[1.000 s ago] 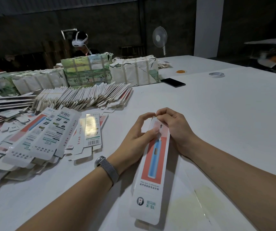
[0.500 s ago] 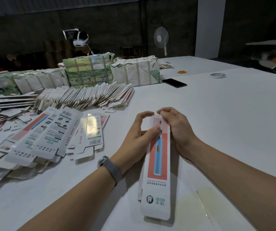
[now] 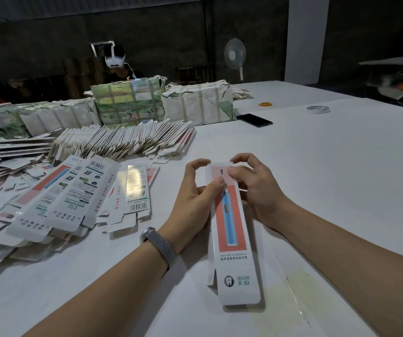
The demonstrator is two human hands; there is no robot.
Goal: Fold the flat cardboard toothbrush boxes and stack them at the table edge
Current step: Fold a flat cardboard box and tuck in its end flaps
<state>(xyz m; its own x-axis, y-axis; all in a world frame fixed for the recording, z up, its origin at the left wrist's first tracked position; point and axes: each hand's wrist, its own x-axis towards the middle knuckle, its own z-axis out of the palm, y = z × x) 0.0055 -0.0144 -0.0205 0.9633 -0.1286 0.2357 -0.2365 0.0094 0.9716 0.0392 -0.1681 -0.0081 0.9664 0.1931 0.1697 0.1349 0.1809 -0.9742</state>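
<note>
Both hands, left hand [image 3: 193, 198] and right hand [image 3: 256, 188], grip the toothbrush box [image 3: 232, 234] at its far end.

Both hands curled at the far end of the toothbrush box

Both bare forearms reach forward from the bottom of the view. The left hand [image 3: 193, 198] lies palm inward, thumb pressed on the face of the toothbrush box [image 3: 232, 229], index finger arched above. The right hand [image 3: 253, 186] curls opposite, fingertips pinching the same end. A grey band circles the left wrist
</note>
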